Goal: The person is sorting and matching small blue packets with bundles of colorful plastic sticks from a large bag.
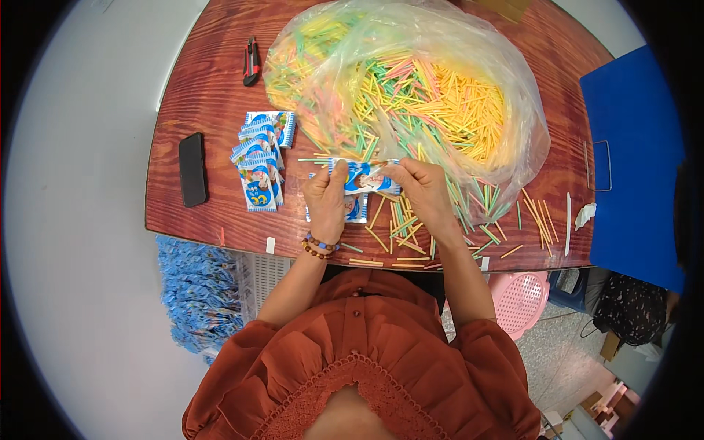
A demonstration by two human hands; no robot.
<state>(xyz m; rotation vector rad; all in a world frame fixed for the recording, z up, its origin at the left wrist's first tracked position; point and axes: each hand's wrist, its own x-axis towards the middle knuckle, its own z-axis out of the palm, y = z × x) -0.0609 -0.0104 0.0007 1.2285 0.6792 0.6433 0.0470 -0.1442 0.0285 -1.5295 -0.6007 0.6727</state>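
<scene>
Between my two hands is a small blue and white packet (361, 177), held level over the table. My left hand (326, 196) pinches its left end, and my right hand (424, 192) grips the right end near the top edge. Another blue and white packet (357, 208) lies partly hidden beneath it. To the left, several like packets (258, 183) overlap in a stack. Beyond my hands a large clear plastic bag (524, 117) lies open, full of thin candy-coloured sticks (469, 110) in yellow, orange, green and pink. Loose sticks (402, 224) are scattered by my right hand.
On the wooden table (213, 95) lie a black phone (193, 169) and a red and black utility knife (251, 61). A blue panel (634, 161) stands at the right edge. Below the table are a heap of blue packets (198, 286) and a pink plastic stool (521, 301).
</scene>
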